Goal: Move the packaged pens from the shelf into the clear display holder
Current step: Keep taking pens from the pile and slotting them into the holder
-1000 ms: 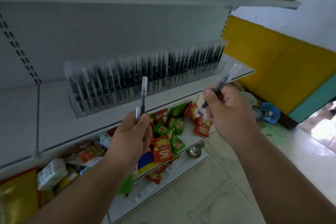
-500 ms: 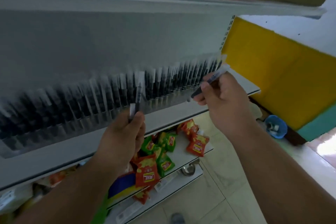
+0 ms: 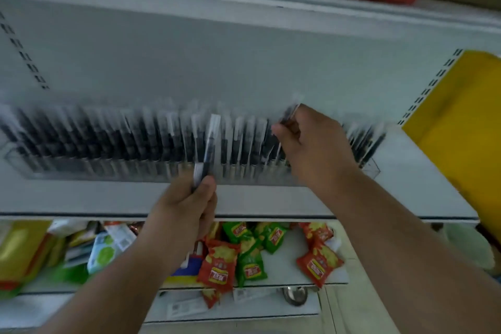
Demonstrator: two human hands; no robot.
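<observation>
Packaged pens: dark barrels in clear sleeves with white tops, blurred. Long row of pens point(image 3: 135, 144) stands upright in clear display holder point(image 3: 372, 168) on white shelf point(image 3: 420, 192). Left hand point(image 3: 187, 203) in front of holder, fingers and thumb clamped on lower end of one packaged pen point(image 3: 208, 146), pen upright, top above fingers. Right hand point(image 3: 311, 144) over right part of row, fingertips pinched on upper end of second pen point(image 3: 288, 114), its lower part hidden among row.

White shelf point(image 3: 271, 198) carries long clear display holder point(image 3: 372, 169), pens upright.
</observation>
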